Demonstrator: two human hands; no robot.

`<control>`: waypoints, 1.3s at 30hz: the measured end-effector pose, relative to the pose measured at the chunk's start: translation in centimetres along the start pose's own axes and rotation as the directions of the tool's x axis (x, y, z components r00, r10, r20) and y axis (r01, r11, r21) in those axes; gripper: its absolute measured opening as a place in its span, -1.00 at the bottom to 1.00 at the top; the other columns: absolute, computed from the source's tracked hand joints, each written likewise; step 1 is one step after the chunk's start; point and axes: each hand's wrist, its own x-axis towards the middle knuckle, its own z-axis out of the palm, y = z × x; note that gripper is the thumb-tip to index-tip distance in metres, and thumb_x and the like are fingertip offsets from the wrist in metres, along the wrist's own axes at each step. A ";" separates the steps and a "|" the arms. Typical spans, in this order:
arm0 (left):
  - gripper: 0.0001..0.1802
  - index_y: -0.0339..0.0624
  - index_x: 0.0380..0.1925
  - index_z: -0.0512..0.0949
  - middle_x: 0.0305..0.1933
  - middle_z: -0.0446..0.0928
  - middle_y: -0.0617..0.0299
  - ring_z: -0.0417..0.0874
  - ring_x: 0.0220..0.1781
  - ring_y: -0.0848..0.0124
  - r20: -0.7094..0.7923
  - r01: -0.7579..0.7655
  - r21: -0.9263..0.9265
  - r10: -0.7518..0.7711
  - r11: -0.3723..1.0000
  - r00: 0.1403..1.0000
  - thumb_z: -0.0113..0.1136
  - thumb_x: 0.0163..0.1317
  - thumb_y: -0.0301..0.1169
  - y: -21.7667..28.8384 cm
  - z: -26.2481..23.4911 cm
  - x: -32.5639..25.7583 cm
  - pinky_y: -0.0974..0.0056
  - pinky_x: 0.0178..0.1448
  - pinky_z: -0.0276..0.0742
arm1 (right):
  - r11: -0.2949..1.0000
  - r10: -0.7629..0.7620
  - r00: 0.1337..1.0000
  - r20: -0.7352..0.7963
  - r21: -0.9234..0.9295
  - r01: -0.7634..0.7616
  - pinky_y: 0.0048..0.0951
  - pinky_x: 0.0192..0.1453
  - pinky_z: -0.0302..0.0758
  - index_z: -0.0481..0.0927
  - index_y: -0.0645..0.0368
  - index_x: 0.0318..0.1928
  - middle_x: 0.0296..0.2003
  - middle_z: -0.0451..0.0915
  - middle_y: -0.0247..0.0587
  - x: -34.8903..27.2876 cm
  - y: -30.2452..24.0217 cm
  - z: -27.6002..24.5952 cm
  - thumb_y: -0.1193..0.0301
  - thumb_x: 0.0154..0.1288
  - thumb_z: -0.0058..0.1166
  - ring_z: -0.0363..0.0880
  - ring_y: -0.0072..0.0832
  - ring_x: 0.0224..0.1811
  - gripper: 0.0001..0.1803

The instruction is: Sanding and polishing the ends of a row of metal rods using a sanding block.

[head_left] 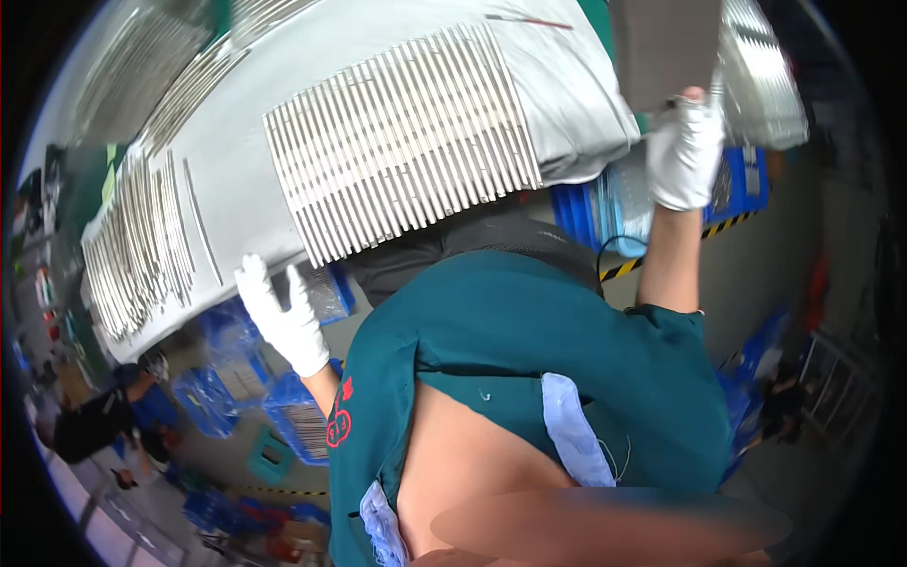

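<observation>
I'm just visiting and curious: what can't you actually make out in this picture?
Head view only:
- Grey sheet in the right hand: cut off by the top edge.
- Left hand: fingertips at the table edge; any grip can't be judged.
- Metal strips: too fine to count.
- Blue crates: contents too blurred.

Left gloved hand (280,319) touches edge of table (236,203) near metal rod rows (406,142). Right gloved hand (685,151) holds grey flat board (661,42).

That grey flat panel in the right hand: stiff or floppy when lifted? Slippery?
Probably stiff: the grey panel stays flat though the right hand pinches only its lower edge. Its smooth face could slip, though the white glove likely helps.
</observation>
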 end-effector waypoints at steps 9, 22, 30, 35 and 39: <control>-0.25 -0.33 0.04 0.55 0.14 0.51 -0.15 0.44 0.19 -0.15 0.184 -0.231 -0.087 0.244 0.969 0.952 0.39 -0.03 0.04 4.0 2.3 2.7 -0.10 0.36 0.21 | 0.970 0.157 0.969 0.189 -0.215 -0.115 -0.45 0.34 0.31 0.21 0.26 0.40 0.24 0.41 -0.18 1.9 9.7 6.5 0.33 0.38 0.11 0.39 -0.48 0.25 -0.33; 0.04 -0.16 0.26 0.39 0.28 0.36 -0.09 0.35 0.27 -0.10 0.361 -0.483 -0.190 0.518 0.855 0.776 0.31 -0.21 0.24 7.1 4.9 4.9 -0.16 0.41 0.11 | 0.931 0.199 0.948 0.249 -0.350 -0.104 -0.49 0.33 0.30 0.26 0.27 0.39 0.22 0.44 -0.14 1.2 10.6 7.8 0.41 0.34 0.14 0.41 -0.48 0.23 -0.35; -0.08 -0.16 0.22 0.41 0.28 0.38 0.01 0.35 0.31 -0.01 0.397 -0.491 -0.225 0.539 0.842 0.743 0.35 -0.11 0.13 8.0 4.7 5.0 -0.13 0.42 0.13 | 0.935 0.172 0.949 0.265 -0.348 -0.072 -0.48 0.34 0.29 0.27 0.29 0.38 0.25 0.42 -0.11 1.4 10.7 7.6 0.40 0.32 0.17 0.40 -0.46 0.25 -0.34; -0.15 -0.10 0.27 0.37 0.29 0.40 0.09 0.40 0.31 0.10 0.457 -0.536 -0.220 0.572 0.815 0.681 0.44 -0.10 -0.19 9.6 5.6 4.7 -0.05 0.43 0.18 | 0.944 0.123 0.964 0.237 -0.326 -0.041 -0.48 0.33 0.30 0.26 0.27 0.39 0.26 0.41 -0.09 0.9 9.9 7.9 0.43 0.29 0.21 0.40 -0.45 0.25 -0.30; -0.14 -0.06 0.27 0.37 0.30 0.39 0.14 0.39 0.32 0.12 0.372 -0.573 -0.160 0.587 0.803 0.719 0.45 -0.15 -0.28 9.3 6.5 3.9 -0.05 0.43 0.19 | 0.910 0.155 0.924 0.349 -0.414 0.004 -0.46 0.29 0.36 0.26 0.25 0.40 0.25 0.43 -0.06 0.7 8.6 7.3 0.40 0.24 0.28 0.44 -0.42 0.22 -0.25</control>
